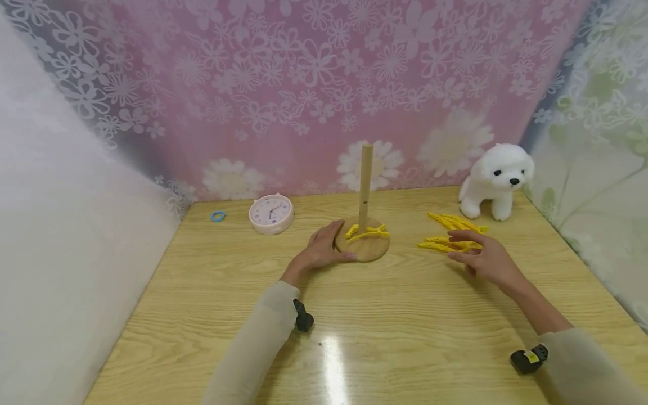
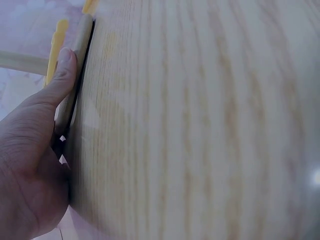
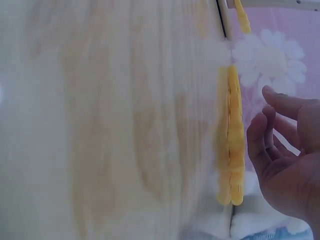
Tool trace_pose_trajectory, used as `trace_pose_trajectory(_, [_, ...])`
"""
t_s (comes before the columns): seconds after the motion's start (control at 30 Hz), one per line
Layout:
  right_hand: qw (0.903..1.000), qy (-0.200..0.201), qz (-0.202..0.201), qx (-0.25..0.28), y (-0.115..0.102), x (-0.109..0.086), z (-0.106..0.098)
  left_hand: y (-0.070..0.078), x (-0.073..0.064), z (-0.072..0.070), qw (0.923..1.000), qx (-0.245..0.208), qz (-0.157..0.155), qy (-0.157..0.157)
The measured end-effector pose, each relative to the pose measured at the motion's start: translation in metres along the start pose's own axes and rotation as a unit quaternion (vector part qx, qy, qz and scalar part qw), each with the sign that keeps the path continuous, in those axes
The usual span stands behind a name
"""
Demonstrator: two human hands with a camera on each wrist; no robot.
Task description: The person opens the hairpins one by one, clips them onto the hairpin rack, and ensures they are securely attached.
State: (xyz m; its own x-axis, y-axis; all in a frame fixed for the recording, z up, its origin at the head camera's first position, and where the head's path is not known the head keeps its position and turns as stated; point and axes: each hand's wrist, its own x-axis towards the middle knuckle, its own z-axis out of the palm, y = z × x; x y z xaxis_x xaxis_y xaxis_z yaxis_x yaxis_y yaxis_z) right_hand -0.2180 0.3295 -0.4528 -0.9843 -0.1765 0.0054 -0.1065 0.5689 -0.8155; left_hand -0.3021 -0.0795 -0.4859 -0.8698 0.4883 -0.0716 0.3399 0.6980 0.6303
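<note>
A wooden stand has a round base (image 1: 372,249) and an upright rod (image 1: 365,185). Knobbly yellow pieces (image 1: 374,231) lie on the base around the rod's foot. My left hand (image 1: 322,247) holds the base at its left rim, with the thumb (image 2: 62,75) along the edge; its other fingers are partly hidden. To the right, more long, bumpy yellow pieces (image 1: 453,221) lie in two groups on the table. My right hand (image 1: 488,259) hovers over the nearer yellow group (image 3: 235,145), fingers loosely bent and holding nothing; a small gap shows in the right wrist view.
The wood-grain table (image 1: 228,315) bears a pink round clock (image 1: 271,214) and a small blue ring (image 1: 217,216) at the back left. A white plush dog (image 1: 498,177) stands at the back right. Flowered cloth (image 1: 304,84) hangs behind the table.
</note>
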Motion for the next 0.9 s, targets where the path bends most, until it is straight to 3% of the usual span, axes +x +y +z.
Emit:
trace_pose_trajectory(0.37, [0.9987,0.002,0.051,0.008,0.016,-0.014,-0.013,0.004,0.0,-0.005,1.0,0.005,-0.004,0.003])
trace_pose_trajectory(0.6, [0.9986,-0.035,0.039,-0.01,0.015,-0.01,-0.009,0.001,0.0,-0.002,0.9999,-0.006,-0.01,-0.001])
trace_pose_trajectory(0.9, [0.9976,-0.056,0.029,0.029,0.018,-0.012,-0.004,-0.002,0.001,0.003,0.9999,-0.007,-0.008,-0.002])
